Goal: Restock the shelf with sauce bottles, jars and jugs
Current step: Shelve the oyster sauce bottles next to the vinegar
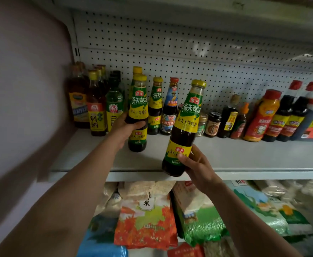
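Nearest the camera, a tilted sauce bottle [182, 127] is held low on its body by the right hand [196, 164], fingers curled round the lower label; its base hangs at the front lip of the shelf [244, 156], not yet set down. Further in, a matching bottle [138, 112] stands upright on the shelf and is gripped about its middle by the left hand [123, 129], thumb across the front. More of the same kind are lined up behind it, and a row of other bottles and small jars [212, 124] is ranged along the pegboard back [189, 52]. Below the shelf, bags of grain [146, 216] are stacked.

The step in hand is judged to be the placing of two bottles in the front row. For the next move, the left bottle should be released once squared with those behind, and the right one stood upright and set down beside it, clear of the edge.
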{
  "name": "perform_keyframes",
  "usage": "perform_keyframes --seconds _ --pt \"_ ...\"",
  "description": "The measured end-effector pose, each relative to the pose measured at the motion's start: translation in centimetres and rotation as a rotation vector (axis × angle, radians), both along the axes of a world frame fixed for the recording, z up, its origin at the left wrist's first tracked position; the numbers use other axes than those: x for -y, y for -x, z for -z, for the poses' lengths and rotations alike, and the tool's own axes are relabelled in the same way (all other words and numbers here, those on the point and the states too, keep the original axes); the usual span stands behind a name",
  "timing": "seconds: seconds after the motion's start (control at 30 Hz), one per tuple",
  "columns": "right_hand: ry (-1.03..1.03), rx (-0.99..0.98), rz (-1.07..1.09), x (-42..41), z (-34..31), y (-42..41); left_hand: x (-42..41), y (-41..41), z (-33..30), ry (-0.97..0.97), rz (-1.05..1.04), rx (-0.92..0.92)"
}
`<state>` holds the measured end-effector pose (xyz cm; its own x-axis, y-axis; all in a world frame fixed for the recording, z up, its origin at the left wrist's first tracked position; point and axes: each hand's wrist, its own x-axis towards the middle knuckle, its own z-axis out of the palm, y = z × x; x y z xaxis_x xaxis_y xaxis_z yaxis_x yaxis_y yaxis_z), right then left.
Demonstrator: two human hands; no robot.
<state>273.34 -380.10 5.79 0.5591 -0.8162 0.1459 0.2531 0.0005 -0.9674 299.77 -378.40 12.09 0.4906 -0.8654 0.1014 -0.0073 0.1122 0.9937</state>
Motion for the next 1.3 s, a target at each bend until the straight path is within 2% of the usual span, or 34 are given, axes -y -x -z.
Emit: perform_keyframes --seconds 0.33,0.57,0.77,0.87,1.0,1.07,1.13,1.2,1.3 --pt "0.029 -0.045 -0.020 2.2 -0.1 -2.9 2.8 -2.7 0.2 -0.029 -0.063 0.206" --pt "0.021 -0.017 -0.045 2.8 -0.2 -4.6 3.9 -3.7 0.6 -0.049 -0.072 0.261" --pt "0.066 -0.104 -0.065 3.0 -0.4 -5.4 3.7 -3.5 1.1 -0.048 -0.089 0.297" --pt "0.126 -0.186 -0.030 3.0 -0.2 -6.0 2.1 -2.5 0.6 -0.038 -0.183 0.364" --pt "0.162 -0.228 0.031 3.1 -0.1 -7.0 -1.2 -1.4 -2.4 0.110 -0.330 0.416" --pt "0.167 -0.241 0.023 3.1 -0.1 -8.1 -2.8 -0.9 -4.9 0.227 -0.249 0.446" --pt "0.147 -0.243 0.030 3.0 -0.1 -9.4 -3.9 -0.5 -7.2 0.294 -0.079 0.470" --pt "0.140 -0.245 0.046 2.8 -0.1 -10.8 -4.5 -0.2 -8.8 0.291 0.034 0.543" --pt "0.170 -0.254 0.068 2.8 0.1 -12.3 -4.7 -0.5 -10.0 0.254 0.091 0.642"
